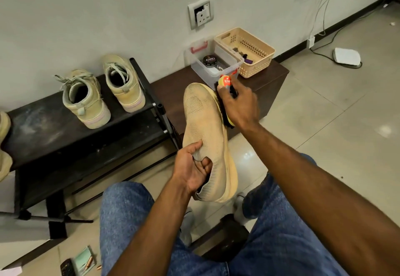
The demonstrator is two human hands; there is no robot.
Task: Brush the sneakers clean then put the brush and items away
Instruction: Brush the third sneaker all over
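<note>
Knees: blue jeans (pixel 281 243) fill the bottom of the view, below both forearms.
Floor clutter: a dark remote (pixel 67 267) and a pale green booklet (pixel 83 261) lie on the tiles, low and well left of the left hand.
Shoe rack: a black rack (pixel 49 128) stands left of the left hand, against the wall.
Pair on rack: two pale green lace-up sneakers (pixel 101 90) sit side by side on its top shelf, heels toward the camera, well apart from either hand.
Left hand: the left hand (pixel 191 167) grips the collar of the held shoe, thumb on the outside, fingers curled into the opening.
Held shoe: a tan knit sneaker (pixel 205 128) is held up between the two hands, toe pointing away toward the wall, sole edge turned to the right.
Brush: a shoe brush (pixel 225 83) with a yellow back and red label lies under the right hand, dark bristles touching the sneaker's right side near the toe.
Right hand: the right hand (pixel 237 104) is closed over the brush back, fingers wrapped round it.
Clear box: a lidless clear plastic box (pixel 195 61) with red clips sits on a dark brown low cabinet (pixel 270 80) just beyond the right hand; a round black polish tin (pixel 210 60) lies inside.
Basket: a beige basket (pixel 259 46) touches the box's right side, holding small items too small to tell.
</note>
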